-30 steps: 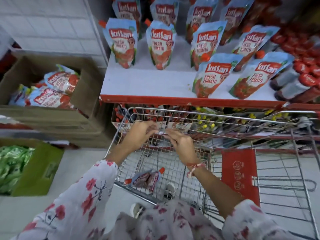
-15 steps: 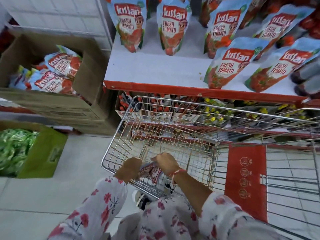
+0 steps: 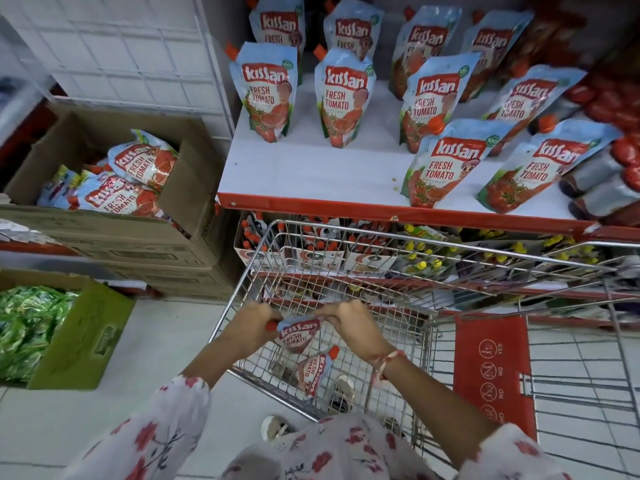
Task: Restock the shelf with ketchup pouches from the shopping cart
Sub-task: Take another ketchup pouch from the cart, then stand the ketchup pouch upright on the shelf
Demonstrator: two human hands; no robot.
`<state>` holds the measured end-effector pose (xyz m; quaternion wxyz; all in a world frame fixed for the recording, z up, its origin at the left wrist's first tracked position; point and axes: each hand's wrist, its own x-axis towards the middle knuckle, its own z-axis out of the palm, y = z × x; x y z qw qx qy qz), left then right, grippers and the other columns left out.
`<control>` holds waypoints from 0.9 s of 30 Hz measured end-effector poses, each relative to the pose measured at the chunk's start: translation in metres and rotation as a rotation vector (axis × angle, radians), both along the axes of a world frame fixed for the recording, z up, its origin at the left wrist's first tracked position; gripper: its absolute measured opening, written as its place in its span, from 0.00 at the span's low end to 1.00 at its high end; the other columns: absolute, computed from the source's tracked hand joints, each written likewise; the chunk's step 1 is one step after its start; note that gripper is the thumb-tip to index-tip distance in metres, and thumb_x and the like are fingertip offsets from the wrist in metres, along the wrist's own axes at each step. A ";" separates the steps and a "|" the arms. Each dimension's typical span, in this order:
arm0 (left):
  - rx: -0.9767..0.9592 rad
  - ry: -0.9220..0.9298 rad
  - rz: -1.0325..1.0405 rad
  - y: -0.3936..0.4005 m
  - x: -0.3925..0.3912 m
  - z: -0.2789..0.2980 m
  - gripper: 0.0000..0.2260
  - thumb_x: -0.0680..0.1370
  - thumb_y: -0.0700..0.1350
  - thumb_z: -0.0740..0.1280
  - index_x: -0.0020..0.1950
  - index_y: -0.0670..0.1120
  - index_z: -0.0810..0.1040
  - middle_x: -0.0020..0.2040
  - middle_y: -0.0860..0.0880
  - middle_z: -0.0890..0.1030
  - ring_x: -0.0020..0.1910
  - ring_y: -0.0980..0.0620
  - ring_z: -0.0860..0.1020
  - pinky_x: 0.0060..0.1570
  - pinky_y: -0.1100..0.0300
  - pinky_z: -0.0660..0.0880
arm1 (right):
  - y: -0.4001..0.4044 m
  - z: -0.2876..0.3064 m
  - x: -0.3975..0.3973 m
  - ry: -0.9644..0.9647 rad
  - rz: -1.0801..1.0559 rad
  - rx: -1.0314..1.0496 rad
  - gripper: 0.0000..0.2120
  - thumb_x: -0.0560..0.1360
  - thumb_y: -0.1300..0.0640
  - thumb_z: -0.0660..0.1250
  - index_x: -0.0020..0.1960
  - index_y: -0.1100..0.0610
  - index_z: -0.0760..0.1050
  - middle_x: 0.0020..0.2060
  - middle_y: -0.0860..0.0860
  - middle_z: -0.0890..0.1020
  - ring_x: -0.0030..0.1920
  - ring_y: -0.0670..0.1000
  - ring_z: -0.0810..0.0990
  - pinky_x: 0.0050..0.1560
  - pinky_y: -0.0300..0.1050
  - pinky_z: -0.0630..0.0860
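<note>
Ketchup pouch [image 3: 297,335] lifted out of the shopping cart [image 3: 429,268], held by both hands.

In the head view, the pouch is gripped at its top corners, the left hand [image 3: 250,325] closed by the red cap and the right hand [image 3: 349,322] closed on the other corner, above the cart's basket. A second pouch [image 3: 313,374] lies on the cart's bottom beneath it. The pick-up step appears in hand; next, the pouch must be carried up and stood upright on the bare front-left part of the shelf [image 3: 298,174].
</note>
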<state>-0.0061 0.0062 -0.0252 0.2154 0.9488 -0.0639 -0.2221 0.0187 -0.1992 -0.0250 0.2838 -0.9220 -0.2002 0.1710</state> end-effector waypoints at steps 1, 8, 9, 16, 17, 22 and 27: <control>-0.043 -0.051 0.025 0.001 0.003 0.010 0.08 0.73 0.44 0.70 0.51 0.47 0.81 0.45 0.48 0.84 0.42 0.52 0.77 0.43 0.61 0.73 | -0.003 0.012 0.004 -0.035 -0.014 0.038 0.10 0.77 0.62 0.63 0.57 0.57 0.78 0.50 0.56 0.85 0.44 0.52 0.84 0.47 0.44 0.81; -0.359 -0.330 0.197 -0.004 0.035 0.085 0.11 0.71 0.39 0.72 0.52 0.47 0.81 0.47 0.49 0.85 0.45 0.54 0.82 0.48 0.58 0.81 | -0.021 0.085 0.038 -0.269 -0.113 0.217 0.12 0.75 0.66 0.65 0.55 0.56 0.80 0.50 0.52 0.85 0.47 0.42 0.82 0.49 0.31 0.79; -0.405 -0.363 0.214 -0.005 0.040 0.096 0.11 0.71 0.38 0.71 0.52 0.46 0.81 0.48 0.48 0.85 0.46 0.53 0.82 0.49 0.53 0.82 | -0.023 0.095 0.043 -0.289 -0.129 0.256 0.12 0.75 0.67 0.65 0.55 0.56 0.80 0.49 0.52 0.85 0.46 0.39 0.81 0.46 0.27 0.77; -0.604 -0.542 0.222 -0.018 0.083 0.175 0.09 0.71 0.38 0.71 0.51 0.43 0.81 0.49 0.45 0.84 0.49 0.49 0.82 0.52 0.47 0.80 | -0.035 0.166 0.082 -0.486 -0.232 0.407 0.13 0.72 0.68 0.68 0.52 0.55 0.82 0.44 0.50 0.86 0.48 0.37 0.78 0.48 0.20 0.71; -0.608 -0.573 0.221 -0.021 0.088 0.186 0.09 0.71 0.38 0.71 0.51 0.43 0.82 0.49 0.45 0.84 0.49 0.49 0.82 0.52 0.49 0.80 | -0.038 0.174 0.087 -0.513 -0.235 0.417 0.12 0.73 0.68 0.68 0.52 0.55 0.82 0.45 0.49 0.86 0.48 0.37 0.78 0.48 0.21 0.72; -0.637 -0.665 0.211 -0.032 0.115 0.222 0.09 0.71 0.37 0.71 0.51 0.43 0.83 0.47 0.46 0.84 0.47 0.50 0.81 0.47 0.62 0.79 | -0.043 0.207 0.109 -0.634 -0.244 0.475 0.09 0.74 0.64 0.68 0.51 0.55 0.82 0.46 0.50 0.85 0.46 0.40 0.79 0.46 0.28 0.74; -0.639 -0.689 0.212 -0.037 0.147 0.234 0.10 0.71 0.37 0.71 0.51 0.43 0.83 0.47 0.44 0.84 0.46 0.49 0.81 0.46 0.65 0.80 | -0.042 0.218 0.132 -0.698 -0.315 0.516 0.08 0.73 0.65 0.68 0.50 0.57 0.82 0.45 0.53 0.86 0.44 0.47 0.81 0.45 0.39 0.78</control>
